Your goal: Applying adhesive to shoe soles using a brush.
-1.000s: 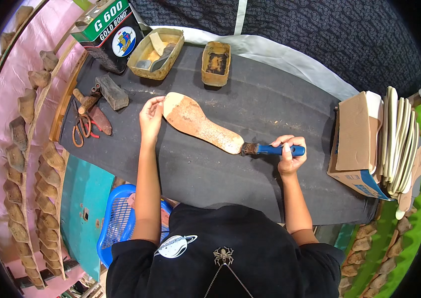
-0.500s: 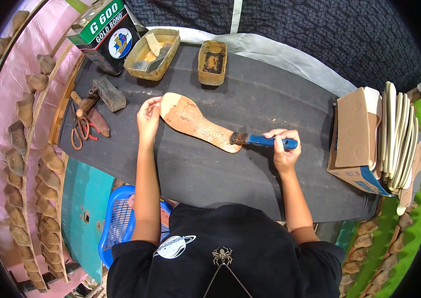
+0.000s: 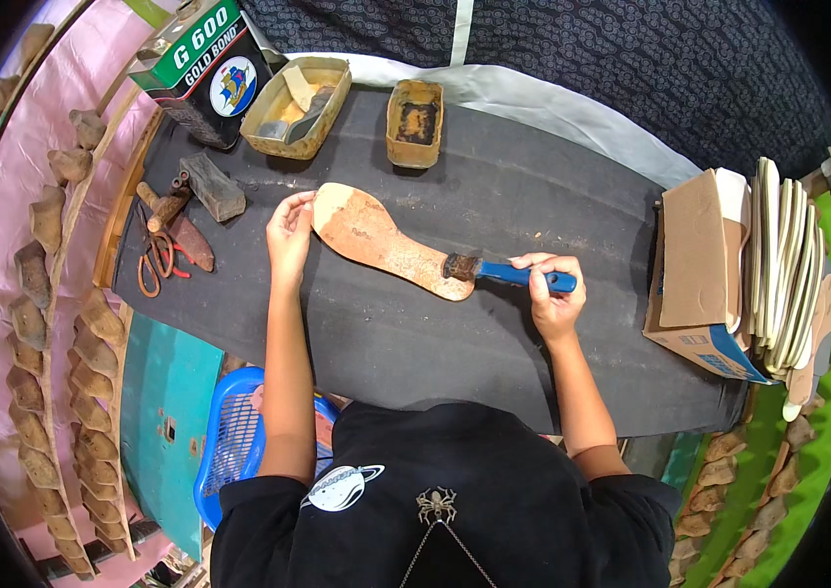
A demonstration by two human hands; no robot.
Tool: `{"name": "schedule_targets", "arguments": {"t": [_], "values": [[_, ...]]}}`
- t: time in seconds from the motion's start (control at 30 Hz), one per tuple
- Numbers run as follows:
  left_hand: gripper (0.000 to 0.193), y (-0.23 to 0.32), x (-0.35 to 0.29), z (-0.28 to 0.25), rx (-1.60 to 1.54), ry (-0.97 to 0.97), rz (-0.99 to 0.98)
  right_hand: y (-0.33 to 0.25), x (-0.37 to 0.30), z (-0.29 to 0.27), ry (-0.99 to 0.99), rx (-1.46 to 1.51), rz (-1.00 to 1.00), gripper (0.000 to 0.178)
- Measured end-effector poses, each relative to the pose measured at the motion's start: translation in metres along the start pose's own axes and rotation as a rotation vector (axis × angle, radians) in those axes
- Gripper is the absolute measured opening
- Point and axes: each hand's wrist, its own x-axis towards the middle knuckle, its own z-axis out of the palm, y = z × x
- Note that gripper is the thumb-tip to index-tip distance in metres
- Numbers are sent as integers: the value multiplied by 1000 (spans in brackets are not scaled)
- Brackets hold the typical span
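Observation:
A tan shoe insole (image 3: 376, 240) lies at a slant over the dark table, its pale toe end to the left and its heel to the right. My left hand (image 3: 290, 230) pinches the edge of that toe end. Closed around the blue handle of a brush (image 3: 523, 275) is my right hand (image 3: 556, 297). The brush's dark, caked bristles touch the insole's upper face near the heel. Most of the insole's surface has a wet-looking, mottled tan coat, while the toe tip is paler.
Beyond the insole stand a stained tray (image 3: 414, 124) and a yellowish tub (image 3: 297, 108) with scrapers, beside a metal can (image 3: 203, 76). Scissors (image 3: 153, 260), a hammer (image 3: 166, 208) and a dark block (image 3: 212, 186) lie left. At right, a cardboard box (image 3: 698, 260) adjoins stacked insoles (image 3: 783, 274).
The brush and my right hand have shifted slightly left along the insole's heel. My left hand keeps its hold on the toe end.

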Motion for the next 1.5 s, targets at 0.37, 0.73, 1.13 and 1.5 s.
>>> {"name": "schedule_targets", "arguments": {"t": [0.37,0.73,1.13,1.5], "values": [[15,0,0,1,-12,4,-4,-2,-1,-12,45,-67,-134,12],[16,6,-1,3,-58,13,-30,-16,0,4,-131,-383,-465,40],[24,4,-1,-5,-111,19,-91,-40,2,25,-208,-210,-479,34],[23,11,-4,-4,-191,44,-169,25,126,71,-63,-251,-428,18]]}}
